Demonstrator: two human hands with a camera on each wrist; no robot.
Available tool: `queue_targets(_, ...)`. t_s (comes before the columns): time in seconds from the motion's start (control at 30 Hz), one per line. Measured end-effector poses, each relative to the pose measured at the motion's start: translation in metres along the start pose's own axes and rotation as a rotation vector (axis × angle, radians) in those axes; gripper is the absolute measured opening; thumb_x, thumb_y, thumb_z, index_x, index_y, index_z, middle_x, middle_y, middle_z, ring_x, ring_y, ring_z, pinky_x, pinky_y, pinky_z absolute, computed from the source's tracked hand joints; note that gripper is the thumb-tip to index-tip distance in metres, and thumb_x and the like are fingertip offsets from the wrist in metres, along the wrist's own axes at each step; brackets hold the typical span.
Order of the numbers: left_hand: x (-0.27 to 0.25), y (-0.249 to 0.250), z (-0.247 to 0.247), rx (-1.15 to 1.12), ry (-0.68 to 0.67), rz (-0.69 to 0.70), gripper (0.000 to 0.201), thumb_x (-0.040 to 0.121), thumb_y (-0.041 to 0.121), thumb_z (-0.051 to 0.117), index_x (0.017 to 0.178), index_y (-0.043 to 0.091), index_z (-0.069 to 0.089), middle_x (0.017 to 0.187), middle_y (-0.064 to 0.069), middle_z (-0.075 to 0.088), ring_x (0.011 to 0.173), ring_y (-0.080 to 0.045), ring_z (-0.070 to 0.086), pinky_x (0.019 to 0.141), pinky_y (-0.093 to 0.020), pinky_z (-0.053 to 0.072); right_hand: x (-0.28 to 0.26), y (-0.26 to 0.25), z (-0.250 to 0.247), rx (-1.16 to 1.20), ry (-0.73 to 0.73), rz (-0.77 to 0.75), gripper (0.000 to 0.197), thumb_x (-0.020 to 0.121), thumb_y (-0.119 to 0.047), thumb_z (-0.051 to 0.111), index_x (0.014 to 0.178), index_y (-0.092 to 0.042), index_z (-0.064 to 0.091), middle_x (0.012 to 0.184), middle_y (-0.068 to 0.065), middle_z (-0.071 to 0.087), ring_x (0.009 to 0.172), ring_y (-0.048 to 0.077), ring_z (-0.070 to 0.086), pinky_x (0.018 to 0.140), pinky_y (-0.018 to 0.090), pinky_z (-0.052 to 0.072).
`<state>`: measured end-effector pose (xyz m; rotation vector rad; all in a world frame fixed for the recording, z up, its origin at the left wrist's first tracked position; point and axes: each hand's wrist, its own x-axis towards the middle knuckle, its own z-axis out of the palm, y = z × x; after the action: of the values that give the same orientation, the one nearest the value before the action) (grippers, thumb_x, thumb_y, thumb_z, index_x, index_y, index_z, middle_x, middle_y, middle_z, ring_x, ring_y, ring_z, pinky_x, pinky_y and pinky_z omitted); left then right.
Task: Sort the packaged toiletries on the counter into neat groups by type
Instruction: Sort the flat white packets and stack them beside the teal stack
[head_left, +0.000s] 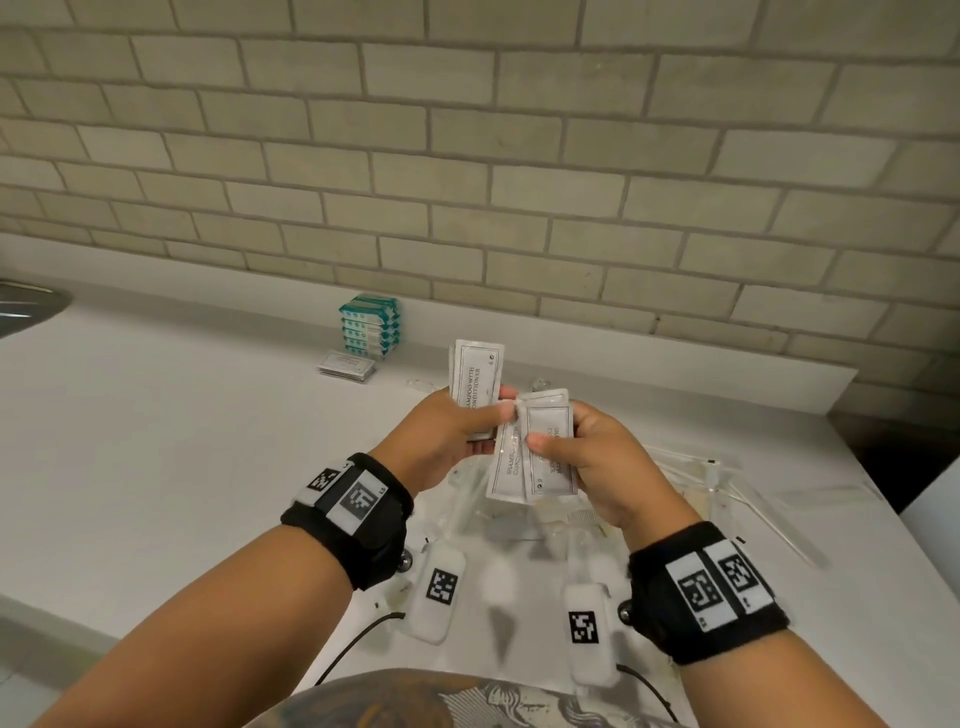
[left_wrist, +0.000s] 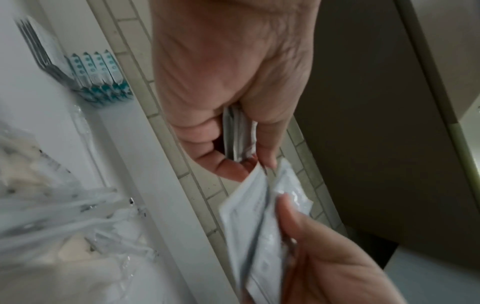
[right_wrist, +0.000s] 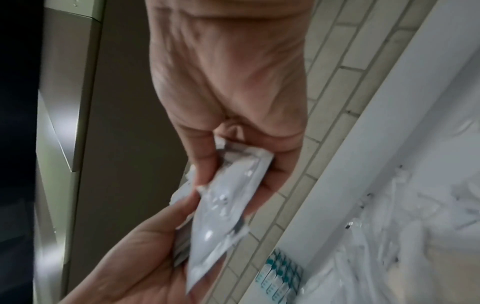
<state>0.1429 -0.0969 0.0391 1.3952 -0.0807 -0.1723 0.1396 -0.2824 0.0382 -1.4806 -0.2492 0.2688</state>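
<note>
Both hands are raised above the white counter (head_left: 156, 441), close together. My left hand (head_left: 457, 431) pinches a small stack of white shampoo-with-conditioner sachets (head_left: 475, 382), standing upright; they show edge-on as sachets (left_wrist: 237, 131) in the left wrist view. My right hand (head_left: 587, 457) grips two or more like sachets (head_left: 540, 452) fanned out, seen as sachets (right_wrist: 228, 201) in the right wrist view. The left thumb touches the top corner of the right hand's sachets.
A stack of teal-and-white boxes (head_left: 370, 326) stands by the tiled wall, with a flat pile of white sachets (head_left: 347, 365) in front. Clear-wrapped items (head_left: 727, 483) lie scattered under and right of my hands. A basin edge (head_left: 26, 306) is at far left.
</note>
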Motion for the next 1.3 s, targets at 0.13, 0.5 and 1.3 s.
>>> queue_targets(0.13, -0.007, -0.012, -0.002, 0.069, -0.086, -0.06, 0.038, 0.085, 0.015, 0.069, 0.12, 0.008, 0.06, 0.114, -0.015, 0.068, 0.104, -0.028, 0.066, 0.087, -0.034, 0.054, 0.007, 0.006, 0.001, 0.226, 0.229, -0.01, 0.032, 0.088, 0.004, 0.061, 0.118, -0.008, 0.061, 0.109, 0.016, 0.071, 0.099, 0.033, 0.07, 0.085, 0.052, 0.056)
queue_targets(0.5, -0.011, -0.005, -0.014, 0.33, -0.092, -0.175, 0.013, 0.082, 0.007, 0.072, 0.093, 0.01, 0.066, 0.074, -0.003, 0.066, 0.064, -0.011, 0.062, 0.061, -0.022, 0.051, -0.002, -0.028, -0.012, -1.076, -0.304, -0.087, 0.035, 0.09, -0.026, 0.064, 0.124, -0.027, 0.057, 0.132, -0.015, 0.05, 0.122, 0.009, 0.049, 0.105, 0.036, 0.042)
queue_targets(1.3, -0.015, -0.008, -0.027, 0.199, 0.02, -0.173, 0.052, 0.093, 0.061, 0.042, 0.105, 0.017, 0.065, 0.076, 0.001, 0.057, 0.061, -0.011, 0.043, 0.056, -0.023, 0.035, -0.003, -0.006, 0.004, -0.761, -0.151, 0.007, 0.037, 0.087, -0.022, 0.069, 0.115, -0.032, 0.047, 0.097, -0.009, 0.065, 0.076, 0.009, 0.063, 0.061, 0.026, 0.05)
